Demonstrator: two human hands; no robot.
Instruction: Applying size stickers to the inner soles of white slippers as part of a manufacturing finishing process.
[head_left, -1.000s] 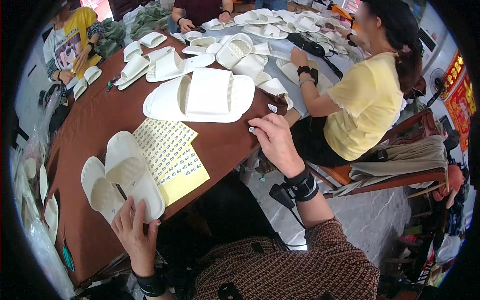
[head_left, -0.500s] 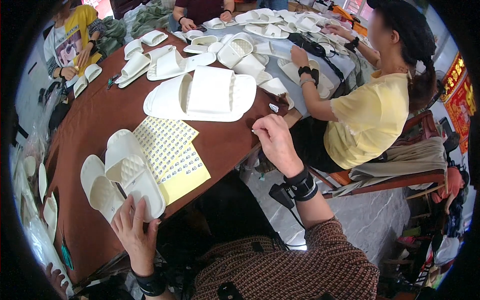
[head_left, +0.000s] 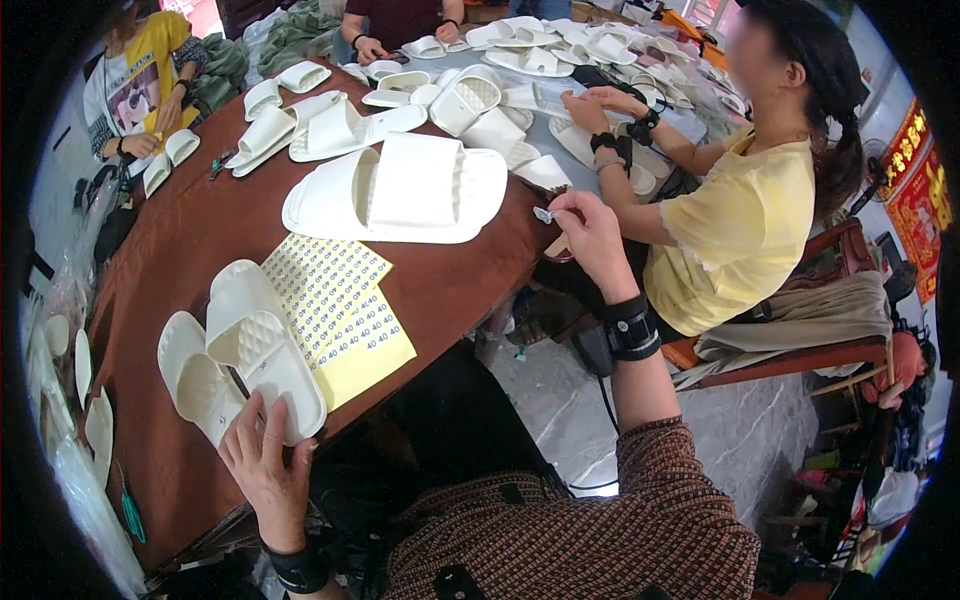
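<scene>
My left hand (head_left: 265, 462) grips the heel end of a white slipper (head_left: 262, 345), fingers on the insole and thumb at the edge. Its mate, another white slipper (head_left: 190, 375), lies close along the left side. Over by the table's right edge, my right hand (head_left: 592, 240) is closed in a pinch. Its fingertips touch a small crumpled whitish scrap (head_left: 543, 215); whatever is between the fingers is too small to make out. Yellow sheets of printed stickers (head_left: 365, 375) lie beside the slipper, partly overlapping.
A large pair of white slippers (head_left: 415, 190) lies just beyond the sheets on the brown table (head_left: 140, 320). More slippers (head_left: 350, 130) crowd the far side. At the right sits a co-worker in yellow (head_left: 740, 220); other people are across the table. Green-handled snips (head_left: 132, 515) lie lower left.
My right hand has moved right and away from me, to the crumpled scrap. My left hand stays on the slipper. The co-worker at the right has brought both hands together.
</scene>
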